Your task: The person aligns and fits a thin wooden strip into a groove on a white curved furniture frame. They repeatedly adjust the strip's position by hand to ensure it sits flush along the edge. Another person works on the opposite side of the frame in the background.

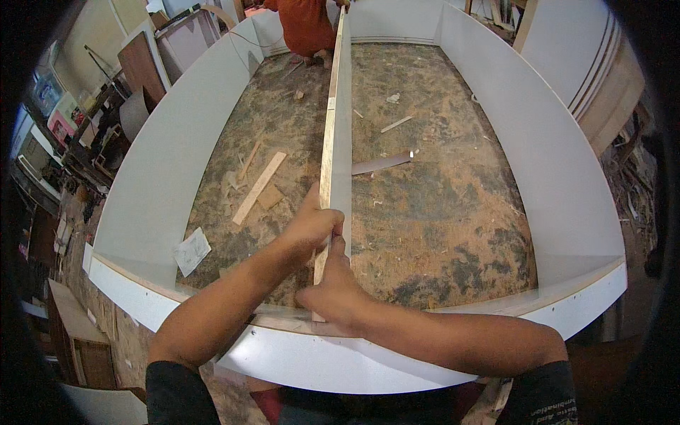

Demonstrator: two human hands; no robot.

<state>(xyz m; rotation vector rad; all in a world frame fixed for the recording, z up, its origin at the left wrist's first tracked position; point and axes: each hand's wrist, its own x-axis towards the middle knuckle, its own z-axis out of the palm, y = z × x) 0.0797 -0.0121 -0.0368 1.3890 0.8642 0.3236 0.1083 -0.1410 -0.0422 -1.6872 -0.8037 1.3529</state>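
Note:
A long white-faced panel [342, 127] with a bare wood edge stands on its side, running lengthwise down the middle of a large white box frame [156, 166]. My left hand [316, 223] grips the panel near its close end, with the fingers curled over its top edge. Just nearer to me, my right hand [338, 289] clasps the same panel, its thumb on the left side. Both forearms reach in over the frame's front board [304, 354]. The panel's near end comes close to that board; whether they touch is hidden by my right hand.
At the far end a person in orange-red clothing [304, 28] crouches beside the panel. Inside the frame lie a wooden strip [259, 188], a curved offcut [382, 163], a white scrap [192, 251] and debris. Boards [567, 49] lean at the right; clutter lines the left.

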